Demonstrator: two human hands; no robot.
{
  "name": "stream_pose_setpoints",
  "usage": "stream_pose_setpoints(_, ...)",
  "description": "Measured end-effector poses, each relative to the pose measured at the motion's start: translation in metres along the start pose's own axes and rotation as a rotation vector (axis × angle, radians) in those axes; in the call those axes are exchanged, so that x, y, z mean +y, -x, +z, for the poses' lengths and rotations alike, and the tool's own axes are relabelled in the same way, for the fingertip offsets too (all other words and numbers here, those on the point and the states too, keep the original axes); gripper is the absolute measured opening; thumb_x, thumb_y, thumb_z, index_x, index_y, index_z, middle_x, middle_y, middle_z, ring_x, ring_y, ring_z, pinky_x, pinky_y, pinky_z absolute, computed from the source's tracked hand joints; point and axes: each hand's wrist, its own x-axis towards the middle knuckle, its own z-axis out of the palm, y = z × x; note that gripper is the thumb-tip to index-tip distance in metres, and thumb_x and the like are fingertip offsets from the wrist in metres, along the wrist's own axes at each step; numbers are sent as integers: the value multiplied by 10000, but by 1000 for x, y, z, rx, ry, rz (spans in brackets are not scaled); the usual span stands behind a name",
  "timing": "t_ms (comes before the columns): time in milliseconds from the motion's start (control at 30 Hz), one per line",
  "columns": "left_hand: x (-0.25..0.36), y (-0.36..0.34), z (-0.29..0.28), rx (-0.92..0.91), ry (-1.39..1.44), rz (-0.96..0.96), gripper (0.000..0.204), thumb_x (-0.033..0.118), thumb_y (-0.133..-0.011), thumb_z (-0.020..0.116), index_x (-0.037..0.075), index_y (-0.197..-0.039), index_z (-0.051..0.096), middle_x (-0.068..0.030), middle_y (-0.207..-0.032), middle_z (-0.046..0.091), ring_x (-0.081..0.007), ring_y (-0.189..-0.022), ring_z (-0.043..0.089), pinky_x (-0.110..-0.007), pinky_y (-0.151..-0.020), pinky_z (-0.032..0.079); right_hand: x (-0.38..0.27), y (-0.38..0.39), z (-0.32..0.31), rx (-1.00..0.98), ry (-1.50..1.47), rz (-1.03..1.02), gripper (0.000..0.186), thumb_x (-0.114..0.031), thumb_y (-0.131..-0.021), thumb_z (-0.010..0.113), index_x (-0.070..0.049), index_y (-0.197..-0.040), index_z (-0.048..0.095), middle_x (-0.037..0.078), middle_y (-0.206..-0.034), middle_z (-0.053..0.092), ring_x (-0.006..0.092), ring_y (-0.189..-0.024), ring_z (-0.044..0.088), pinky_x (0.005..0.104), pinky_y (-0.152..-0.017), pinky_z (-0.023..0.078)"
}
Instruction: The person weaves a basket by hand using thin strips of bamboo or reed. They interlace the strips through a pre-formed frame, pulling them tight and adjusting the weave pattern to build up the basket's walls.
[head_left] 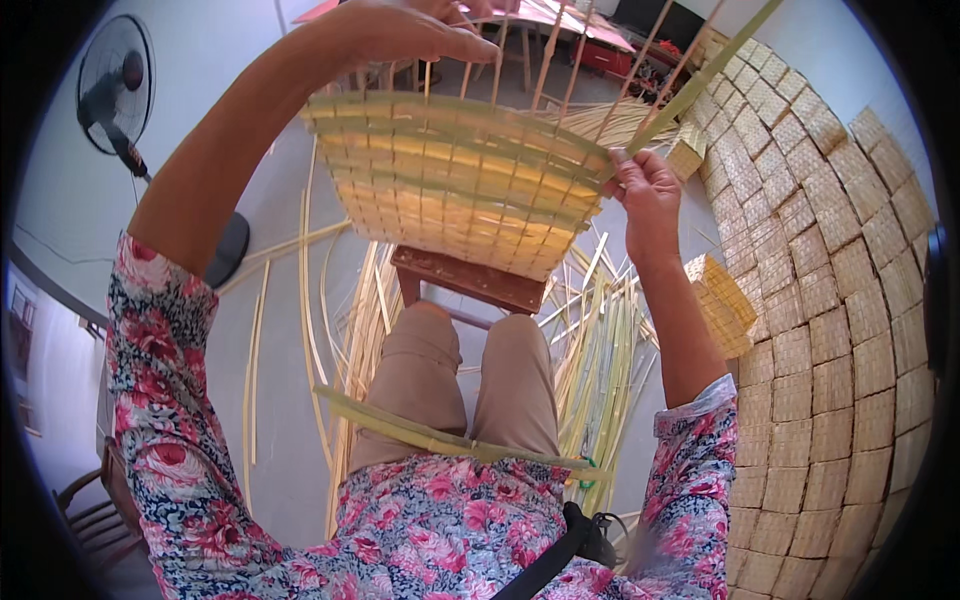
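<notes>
A half-woven bamboo basket point(450, 180) rests on a small brown wooden stool point(470, 280) in front of my knees, its upright stakes still bare above the weave. At the basket's right corner my right hand point(648, 195) is closed, pinching a green bamboo strip point(690, 92) that slants up and away to the right. My left hand point(425, 32) reaches over the far left side among the stakes, thumb stretched out and fingers apart; the picture's upper edge cuts part of it off. Another green strip point(430, 435) lies across my lap.
Loose bamboo strips point(600, 370) cover the floor on both sides of my legs. Stacked woven baskets point(820, 330) line the right side, with one basket point(720, 305) standing apart. A black fan point(118, 90) stands at the left, a wooden chair point(95, 500) lower left.
</notes>
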Motion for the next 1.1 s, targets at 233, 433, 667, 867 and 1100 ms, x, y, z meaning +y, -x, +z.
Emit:
stream_pose_setpoints(233,14,1,12,-11,-128,334,484,244,-990,630,26,-1412,538,-170,-1098,703,-198,-885,724,-329,-834,589,1,3,12,10,-48,-48,186,-114,-974,665,-82,-810,584,-63,-722,516,24,-645,427,211,-580,379)
stream_pose_setpoints(433,34,-21,14,107,-33,140,710,182,-944,659,47,-1556,324,-235,-1316,617,-204,-823,725,-302,-749,605,3,6,12,11,-42,-73,191,-107,-973,665,-79,-801,586,-68,-696,500,18,-631,397,213,-556,337)
stream_pose_setpoints(667,33,-19,8,-123,-49,296,460,167,-926,630,56,-1369,579,-72,-906,739,-91,-527,612,-212,-507,518,2,6,17,28,-58,-76,206,-96,-976,654,-72,-789,570,-73,-692,486,12,-622,375,216,-533,311)
stream_pose_setpoints(867,66,-41,39,-231,-121,216,662,159,-926,624,107,-1543,391,-92,-886,740,-106,-509,613,-232,-476,505,9,4,5,-18,15,-83,109,-132,-986,663,-72,-897,641,-35,-821,626,32,-732,538,223,-685,473)
stream_pose_setpoints(1100,15,-36,65,130,-298,888,259,139,-962,568,164,-1211,633,-88,-822,723,-211,-634,707,-335,-550,554,-1,10,0,-19,118,-160,207,-17,-937,597,21,-1121,682,26,-947,637,85,-839,567,227,-715,472)
